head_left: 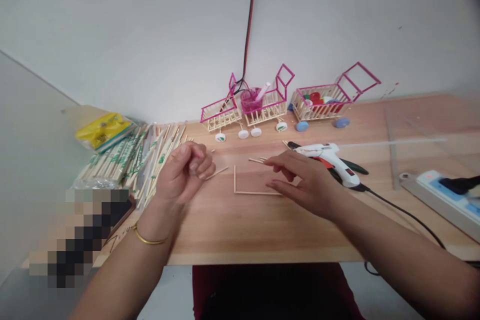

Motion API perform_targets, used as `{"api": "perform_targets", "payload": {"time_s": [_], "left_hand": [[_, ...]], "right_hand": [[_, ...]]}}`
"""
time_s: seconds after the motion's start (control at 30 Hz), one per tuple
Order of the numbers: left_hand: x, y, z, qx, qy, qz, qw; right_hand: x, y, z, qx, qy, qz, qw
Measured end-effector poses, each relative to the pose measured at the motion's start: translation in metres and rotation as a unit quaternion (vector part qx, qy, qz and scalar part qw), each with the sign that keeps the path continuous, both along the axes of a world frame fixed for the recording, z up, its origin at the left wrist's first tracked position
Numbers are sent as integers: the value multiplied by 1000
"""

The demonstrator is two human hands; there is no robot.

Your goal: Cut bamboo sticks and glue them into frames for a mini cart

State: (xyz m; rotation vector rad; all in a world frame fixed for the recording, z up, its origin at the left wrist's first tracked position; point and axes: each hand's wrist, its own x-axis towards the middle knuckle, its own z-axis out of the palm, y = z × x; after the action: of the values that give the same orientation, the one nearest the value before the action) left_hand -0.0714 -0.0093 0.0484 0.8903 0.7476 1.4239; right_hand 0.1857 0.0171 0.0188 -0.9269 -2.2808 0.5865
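Note:
My left hand (185, 170) hovers above the wooden table (262, 225), its fingers curled together with the thumb rubbing the fingertips; nothing shows between them. My right hand (300, 180) lies low over the table with fingers stretched out, its tips touching the right end of an L-shaped frame of thin wooden sticks (243, 191). A few loose sticks (257, 160) lie just beyond that hand. A white hot glue gun (332, 157) rests on the table right behind my right hand.
A heap of wrapped chopsticks (135, 157) and a yellow packet (103, 130) lie at the left. Three pink-trimmed stick carts (262, 105) stand at the back wall. A power strip (442, 195) and a clear ruler (412, 140) sit at the right.

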Motion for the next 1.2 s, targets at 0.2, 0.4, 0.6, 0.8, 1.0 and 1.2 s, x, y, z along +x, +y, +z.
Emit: {"api": "perform_targets", "payload": {"time_s": [0.2, 0.4, 0.6, 0.8, 1.0, 1.2], "left_hand": [[35, -24, -15, 21, 84, -212, 973], [25, -17, -22, 28, 159, -177, 971], [-1, 9, -24, -45, 215, 67, 973], [-18, 18, -24, 28, 446, 161, 880], [-35, 25, -35, 67, 686, 153, 708], [-48, 31, -38, 22, 826, 88, 557]], "right_hand": [[-16, -13, -3, -32, -8, 149, 988], [-10, -9, 0, -11, 42, 191, 981], [-1, -9, 14, -56, 90, 222, 969], [7, -9, 16, -107, 107, 219, 964], [13, -8, 16, -139, 130, 248, 950], [17, -7, 14, -145, 218, 102, 960]]}}
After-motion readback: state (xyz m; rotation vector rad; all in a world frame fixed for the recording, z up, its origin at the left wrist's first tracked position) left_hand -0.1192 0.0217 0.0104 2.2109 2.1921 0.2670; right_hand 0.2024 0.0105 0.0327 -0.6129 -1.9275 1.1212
